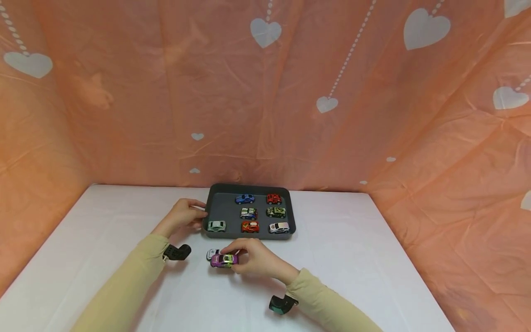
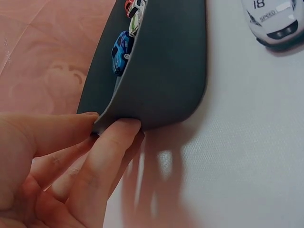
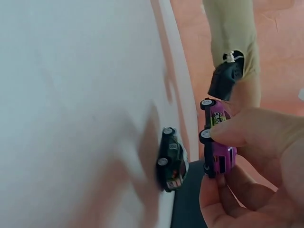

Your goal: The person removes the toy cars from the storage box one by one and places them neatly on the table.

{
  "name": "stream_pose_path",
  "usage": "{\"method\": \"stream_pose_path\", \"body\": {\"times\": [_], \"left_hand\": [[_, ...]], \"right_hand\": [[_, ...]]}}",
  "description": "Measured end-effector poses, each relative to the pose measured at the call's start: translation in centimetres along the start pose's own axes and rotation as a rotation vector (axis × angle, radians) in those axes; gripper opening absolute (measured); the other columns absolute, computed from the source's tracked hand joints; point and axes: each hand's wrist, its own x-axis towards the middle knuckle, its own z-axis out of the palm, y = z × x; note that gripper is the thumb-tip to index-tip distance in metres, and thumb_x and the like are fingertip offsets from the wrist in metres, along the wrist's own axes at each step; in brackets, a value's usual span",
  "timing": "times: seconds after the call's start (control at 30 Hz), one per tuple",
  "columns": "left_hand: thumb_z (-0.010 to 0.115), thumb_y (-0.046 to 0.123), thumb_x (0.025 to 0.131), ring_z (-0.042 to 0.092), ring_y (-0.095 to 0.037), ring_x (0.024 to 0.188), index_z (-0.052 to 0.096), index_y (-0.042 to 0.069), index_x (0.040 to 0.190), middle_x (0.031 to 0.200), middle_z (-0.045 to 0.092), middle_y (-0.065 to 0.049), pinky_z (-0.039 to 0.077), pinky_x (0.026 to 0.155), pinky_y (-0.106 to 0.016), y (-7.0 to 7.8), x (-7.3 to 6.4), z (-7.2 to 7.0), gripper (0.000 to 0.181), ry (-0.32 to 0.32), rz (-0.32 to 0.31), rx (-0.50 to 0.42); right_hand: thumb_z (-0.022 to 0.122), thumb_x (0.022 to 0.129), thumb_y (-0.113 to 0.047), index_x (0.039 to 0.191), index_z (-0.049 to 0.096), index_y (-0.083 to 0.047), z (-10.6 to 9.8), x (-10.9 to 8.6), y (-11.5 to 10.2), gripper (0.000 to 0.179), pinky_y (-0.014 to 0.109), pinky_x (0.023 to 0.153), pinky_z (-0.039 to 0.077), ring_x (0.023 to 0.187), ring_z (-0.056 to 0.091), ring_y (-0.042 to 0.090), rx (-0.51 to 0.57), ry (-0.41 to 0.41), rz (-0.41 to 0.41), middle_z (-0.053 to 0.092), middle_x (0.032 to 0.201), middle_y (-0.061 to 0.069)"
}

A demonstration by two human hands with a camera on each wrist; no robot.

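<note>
My left hand (image 1: 181, 217) pinches the left rim of a dark grey tray (image 1: 228, 189), thumb on one side and fingers on the other in the left wrist view. Between thumb and fingertips, my right hand (image 1: 259, 262) holds a purple and yellow-green toy car (image 1: 224, 261) in front of the tray. The right wrist view shows that purple car (image 3: 223, 156) raised off the table, its wheels facing the camera's left. A white toy car (image 1: 212, 253) stands on the table just behind it, partly covered in the head view; "SPEED" is printed on this white car (image 2: 276, 21).
Several toy cars stand in the tray in rows, among them a blue car (image 1: 244, 198), a red car (image 1: 274, 198), a camouflage car (image 1: 275, 212) and a pale green car (image 1: 216, 226). A white cloth covers the table (image 1: 352, 258). Orange curtain (image 1: 232, 92) hangs behind and at both sides.
</note>
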Motion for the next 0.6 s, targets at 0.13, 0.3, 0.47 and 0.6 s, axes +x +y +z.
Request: {"method": "stream_pose_path", "body": {"times": [0.13, 0.3, 0.47, 0.6], "left_hand": [[0.060, -0.003, 0.087, 0.059, -0.009, 0.055, 0.049, -0.020, 0.121, 0.090, 0.069, -0.022, 0.051, 0.050, -0.021, 0.0, -0.1, 0.0, 0.040, -0.003, 0.010, -0.001], [0.059, -0.003, 0.087, 0.059, -0.009, 0.055, 0.049, -0.019, 0.121, 0.089, 0.069, -0.022, 0.050, 0.049, -0.020, 0.1, -0.1, 0.0, 0.039, 0.003, 0.013, 0.008], [0.060, -0.004, 0.088, 0.059, -0.010, 0.055, 0.049, -0.019, 0.121, 0.088, 0.069, -0.021, 0.050, 0.048, -0.021, 0.1, -0.2, 0.0, 0.038, 0.007, 0.004, 0.016], [0.060, -0.003, 0.088, 0.060, -0.010, 0.055, 0.050, -0.019, 0.121, 0.089, 0.069, -0.021, 0.050, 0.049, -0.021, 0.2, -0.2, 0.1, 0.038, 0.010, -0.003, 0.023]], "right_hand": [[0.073, 0.075, 0.010, 0.114, 0.069, -0.006, 0.8, -0.2, 0.1, 0.042, 0.021, 0.085, 0.050, 0.096, 0.057, 0.002, -0.002, -0.002, 0.002, 0.067, 0.107, 0.000], [0.074, 0.075, 0.006, 0.113, 0.069, -0.007, 1.8, -0.4, 0.2, 0.041, 0.017, 0.082, 0.050, 0.092, 0.055, -0.002, -0.037, -0.016, 0.016, 0.066, 0.106, -0.004], [0.075, 0.076, 0.003, 0.112, 0.069, -0.006, 2.3, -0.6, 0.2, 0.038, 0.016, 0.080, 0.050, 0.090, 0.055, -0.003, -0.043, -0.002, 0.026, 0.065, 0.104, -0.006], [0.075, 0.075, 0.004, 0.112, 0.069, -0.007, 2.5, -0.8, 0.4, 0.039, 0.016, 0.080, 0.050, 0.090, 0.054, -0.003, -0.048, 0.006, 0.038, 0.065, 0.105, -0.006]]}}
